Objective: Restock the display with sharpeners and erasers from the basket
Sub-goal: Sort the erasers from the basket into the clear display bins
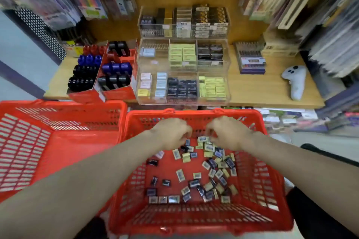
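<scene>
A red basket (258,165) stands in front of me with several small wrapped erasers and sharpeners (204,182) loose on its floor. Both my hands reach into its far end. My left hand (172,132) has curled fingers over the pile near a dark piece (187,142); blur hides whether it grips anything. My right hand (227,132) curls its fingers at a pale yellow eraser (203,139), seemingly pinching it. The clear tiered display (182,75) on the wooden shelf beyond holds rows of yellow, black and pale erasers.
A second red basket (58,137), holding nothing, sits to the left. Red cartons of black, blue and red sharpeners (103,72) stand left of the display. A pen box (250,60) and a white controller (295,81) lie on the shelf to the right. Hanging stationery packs flank both sides.
</scene>
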